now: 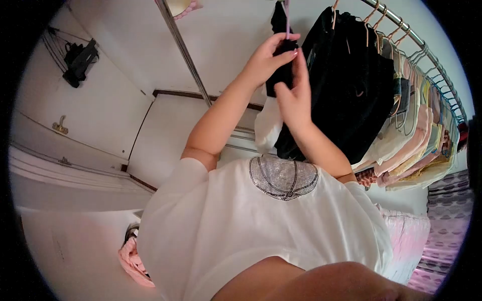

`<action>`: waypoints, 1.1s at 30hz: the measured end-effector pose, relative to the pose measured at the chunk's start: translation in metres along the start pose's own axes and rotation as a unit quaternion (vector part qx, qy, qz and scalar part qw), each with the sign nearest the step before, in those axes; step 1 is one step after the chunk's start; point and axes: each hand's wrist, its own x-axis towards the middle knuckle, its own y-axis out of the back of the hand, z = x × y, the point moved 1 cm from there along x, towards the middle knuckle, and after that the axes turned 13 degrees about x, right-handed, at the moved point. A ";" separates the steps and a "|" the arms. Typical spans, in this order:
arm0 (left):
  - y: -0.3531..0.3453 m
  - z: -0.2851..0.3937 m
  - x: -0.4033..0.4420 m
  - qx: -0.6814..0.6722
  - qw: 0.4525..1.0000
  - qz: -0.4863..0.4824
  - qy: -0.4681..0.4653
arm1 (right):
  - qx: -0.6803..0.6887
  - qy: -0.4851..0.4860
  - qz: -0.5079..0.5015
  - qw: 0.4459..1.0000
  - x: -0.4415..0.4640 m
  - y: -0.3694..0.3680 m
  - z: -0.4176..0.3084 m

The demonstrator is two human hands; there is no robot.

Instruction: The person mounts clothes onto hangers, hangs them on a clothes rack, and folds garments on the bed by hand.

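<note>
Near the top centre, my left hand (265, 59) is closed on a black garment (281, 75), with its thumb and fingers around the cloth beside a thin purple hanger (287, 20). Just to the right and lower, my right hand (297, 98) is raised against the same garment. Its fingers point up along the cloth and its thumb stands apart from them. White cloth (268, 125) hangs below the black garment, partly behind my right hand.
Black clothes (346, 85) hang close to my right hand. A metal rail (427, 50) curves along the right, with several light garments (411, 145) on hangers. A metal pole (186, 50) slants left of my hands. Black straps (80, 60) hang on a white door (95, 110).
</note>
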 end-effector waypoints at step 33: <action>-0.053 -0.056 0.085 -0.033 0.999 -0.015 -0.012 | 0.059 -0.045 0.187 0.979 0.079 0.059 -0.003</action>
